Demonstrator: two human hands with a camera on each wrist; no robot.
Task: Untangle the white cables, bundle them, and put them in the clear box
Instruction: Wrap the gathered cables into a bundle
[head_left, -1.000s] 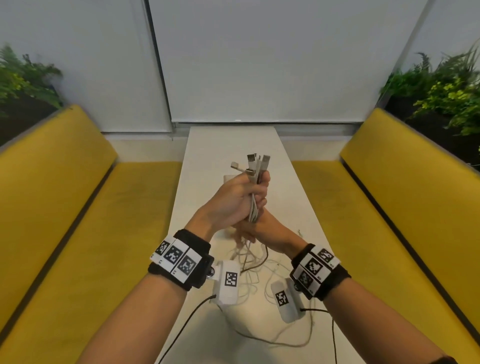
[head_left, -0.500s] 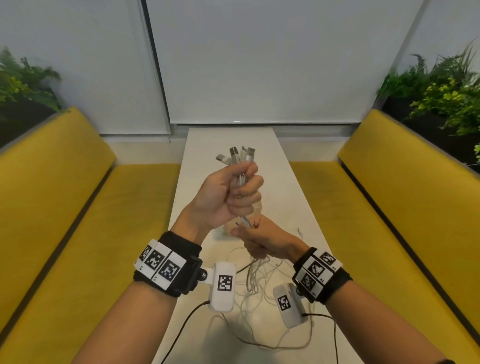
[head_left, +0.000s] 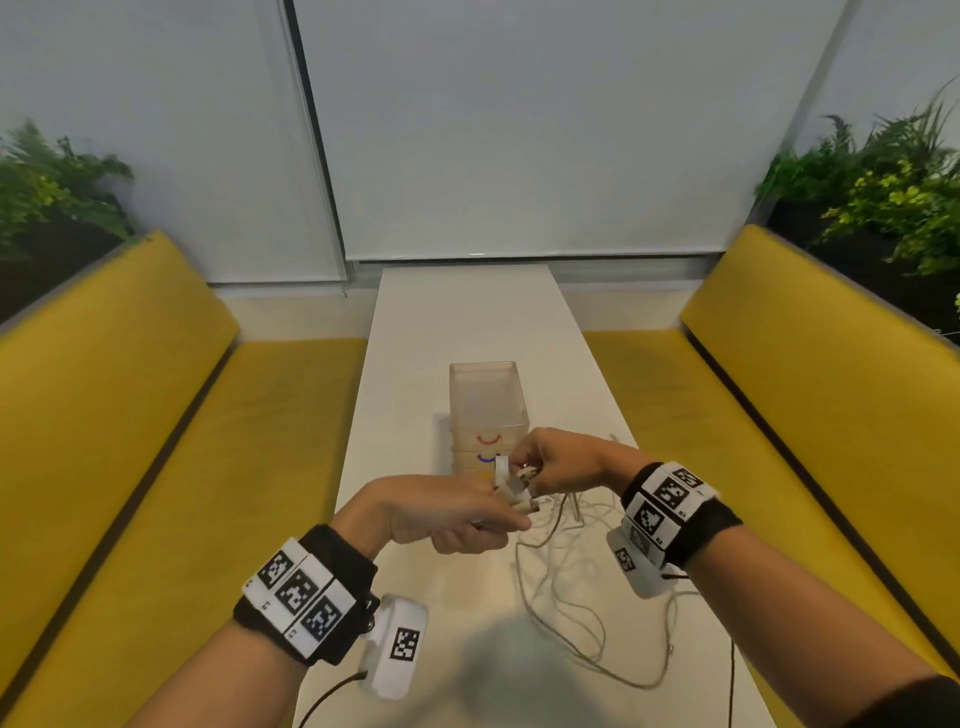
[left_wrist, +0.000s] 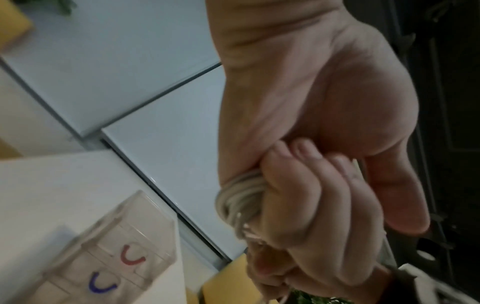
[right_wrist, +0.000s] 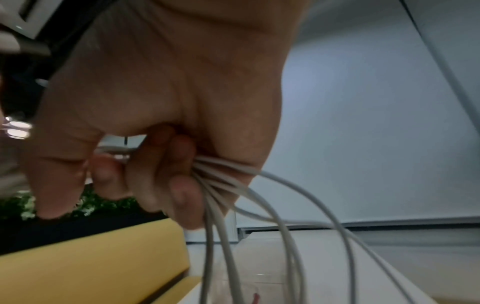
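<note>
White cables (head_left: 563, 587) trail in loose loops over the long white table (head_left: 467, 322), below and between both hands. Left hand (head_left: 447, 514) is fisted round a gathered bunch of them (strands bulge out past the little finger in the left wrist view), plugs poking toward the right hand (head_left: 558, 460), whose curled fingers (right_wrist: 166, 174) clamp several strands. Clear box (head_left: 487, 410) stands upright just beyond the hands, coloured arcs on its near face. Yellow benches (head_left: 156, 441) flank the table, pale blinds (head_left: 519, 130) behind, ferns (head_left: 883, 192) at the sides.
</note>
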